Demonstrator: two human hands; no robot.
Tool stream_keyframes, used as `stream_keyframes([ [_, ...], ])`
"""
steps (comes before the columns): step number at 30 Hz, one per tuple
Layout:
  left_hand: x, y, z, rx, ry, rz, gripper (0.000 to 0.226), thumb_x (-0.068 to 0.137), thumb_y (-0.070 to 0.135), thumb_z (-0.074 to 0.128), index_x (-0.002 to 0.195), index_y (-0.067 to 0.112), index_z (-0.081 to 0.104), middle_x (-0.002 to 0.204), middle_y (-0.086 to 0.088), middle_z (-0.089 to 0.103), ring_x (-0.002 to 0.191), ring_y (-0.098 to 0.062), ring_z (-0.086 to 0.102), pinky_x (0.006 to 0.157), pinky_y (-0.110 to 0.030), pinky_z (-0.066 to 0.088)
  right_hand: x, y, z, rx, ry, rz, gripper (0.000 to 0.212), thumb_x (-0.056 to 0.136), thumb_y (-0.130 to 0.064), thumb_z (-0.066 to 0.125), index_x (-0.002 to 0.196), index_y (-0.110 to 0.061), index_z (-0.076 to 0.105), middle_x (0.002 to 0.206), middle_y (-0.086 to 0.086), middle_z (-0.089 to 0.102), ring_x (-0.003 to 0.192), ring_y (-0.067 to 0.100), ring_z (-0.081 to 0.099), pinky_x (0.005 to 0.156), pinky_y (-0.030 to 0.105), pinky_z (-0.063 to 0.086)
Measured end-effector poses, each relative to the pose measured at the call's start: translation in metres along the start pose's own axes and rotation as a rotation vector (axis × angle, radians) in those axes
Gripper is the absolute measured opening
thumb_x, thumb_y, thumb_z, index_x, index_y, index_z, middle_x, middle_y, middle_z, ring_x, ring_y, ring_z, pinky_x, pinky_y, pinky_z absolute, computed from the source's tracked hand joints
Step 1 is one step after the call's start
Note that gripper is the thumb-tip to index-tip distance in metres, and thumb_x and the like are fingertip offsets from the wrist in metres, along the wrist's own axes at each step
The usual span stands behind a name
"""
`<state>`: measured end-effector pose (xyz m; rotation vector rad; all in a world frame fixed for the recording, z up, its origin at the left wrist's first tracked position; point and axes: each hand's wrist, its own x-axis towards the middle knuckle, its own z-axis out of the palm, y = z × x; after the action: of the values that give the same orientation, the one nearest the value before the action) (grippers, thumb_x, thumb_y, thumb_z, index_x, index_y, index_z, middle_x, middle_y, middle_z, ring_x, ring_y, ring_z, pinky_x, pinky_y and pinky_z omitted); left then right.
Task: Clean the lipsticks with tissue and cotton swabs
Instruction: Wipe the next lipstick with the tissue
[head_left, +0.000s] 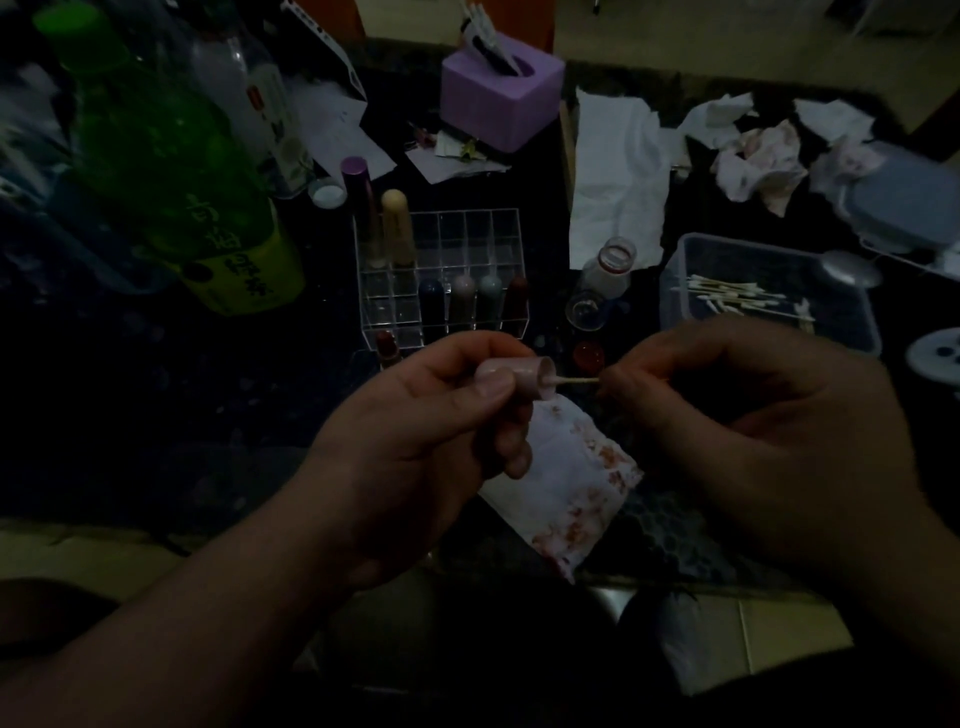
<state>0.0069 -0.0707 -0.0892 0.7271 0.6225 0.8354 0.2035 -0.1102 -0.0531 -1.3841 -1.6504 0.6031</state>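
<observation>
Single view, from the camera worn on my head, facing forward and steeply down across the near edge of the desk (156, 395). My left hand (415, 441) and right hand (753, 426) sit close beneath the lens. The desk's far edge runs near the top border.

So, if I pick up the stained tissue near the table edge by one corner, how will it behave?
The stained tissue is thin and creased, so it would probably hang limp, not stay flat. It looks very light; a push would likely crumple it rather than slide it. Its reddish smears may rub off on skin.
</observation>
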Motion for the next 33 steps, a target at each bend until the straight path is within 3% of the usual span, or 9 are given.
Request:
stream_keyframes([
  [5,-0.0005,-0.0001,-0.0018,0.053,-0.004,-0.007,0.021,0.079,0.01,0.06,0.095,0.014,0.074,0.088,-0.01,0.063,0.064,-0.019,0.05,0.058,-0.031,0.045,0.0033,-0.0015,-0.0107,-0.117,-0.166,0.023,0.006,0.082,-0.027,0.073,0.082,-0.022,0.074,0.072,-0.013,0.07,0.064,0.004,0.067,0.055,0.024,0.054],
  [8,-0.0003,-0.0003,-0.0014,0.071,0.004,-0.009,0.021,0.076,0.012,0.063,0.094,0.014,0.075,0.086,-0.012,0.06,0.063,-0.019,0.051,0.058,-0.031,0.047,0.0041,-0.002,-0.0112,-0.203,-0.237,-0.07,0.005,0.089,-0.023,0.072,0.091,-0.023,0.077,0.075,-0.015,0.071,0.066,0.0,0.067,0.057,0.023,0.053],
  [15,-0.0039,0.0012,0.0,0.094,0.002,0.022,0.025,0.08,0.007,0.058,0.098,0.013,0.075,0.083,-0.011,0.066,0.065,-0.021,0.054,0.061,-0.03,0.05,0.0059,-0.0021,-0.0092,-0.342,-0.214,-0.181,0.006,0.088,-0.023,0.074,0.086,-0.019,0.078,0.073,-0.01,0.071,0.063,0.002,0.063,0.058,0.024,0.048],
  [23,-0.0047,0.0014,0.0019,0.161,0.049,0.131,0.029,0.084,-0.002,0.053,0.109,0.005,0.066,0.083,-0.007,0.072,0.068,-0.018,0.065,0.068,-0.028,0.055,0.0031,-0.0025,-0.0059,-0.313,-0.288,-0.179,0.017,0.09,-0.025,0.066,0.077,-0.018,0.074,0.065,-0.006,0.066,0.056,0.008,0.059,0.054,0.026,0.042],
  [33,-0.0024,0.0031,0.0034,0.187,0.125,0.113,0.011,0.079,0.005,0.063,0.082,0.005,0.074,0.082,-0.015,0.073,0.068,-0.023,0.067,0.067,-0.027,0.057,0.0062,0.0016,-0.0032,-0.356,-0.235,-0.179,0.014,0.09,-0.025,0.066,0.085,-0.017,0.077,0.073,-0.007,0.07,0.065,0.006,0.063,0.06,0.028,0.048],
])
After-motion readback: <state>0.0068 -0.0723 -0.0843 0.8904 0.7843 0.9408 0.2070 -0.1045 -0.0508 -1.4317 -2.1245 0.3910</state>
